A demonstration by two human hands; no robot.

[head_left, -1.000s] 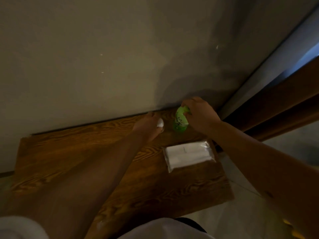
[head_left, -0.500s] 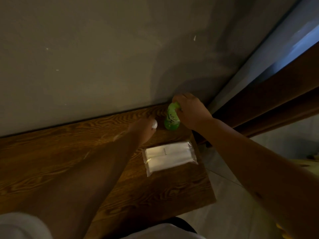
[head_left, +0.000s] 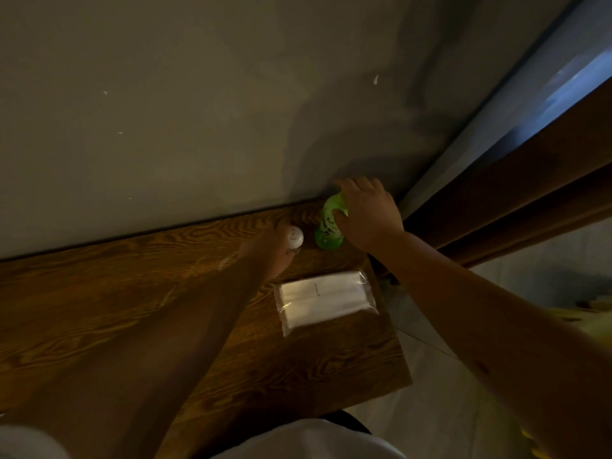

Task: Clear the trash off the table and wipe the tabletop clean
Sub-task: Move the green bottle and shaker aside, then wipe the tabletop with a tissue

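A green plastic bottle (head_left: 328, 228) with dark print stands at the back right corner of the dark wooden table (head_left: 99, 309), close to the wall. My right hand (head_left: 367, 217) is wrapped around its upper part. Just left of it, my left hand (head_left: 275, 250) holds a small white round object (head_left: 294, 237) at the fingertips; it may be the bottle's cap. A clear-wrapped pack of white tissues (head_left: 326, 298) lies flat on the table in front of both hands.
A plain grey wall (head_left: 198, 111) runs along the table's back edge. A dark brown curtain (head_left: 516, 200) and a bright window strip hang to the right. Pale floor (head_left: 447, 409) shows beyond the table's right edge.
Both hands have stayed at the bottle and the white object. The white object now shows more fully at my left fingertips. The camera has shifted slightly.
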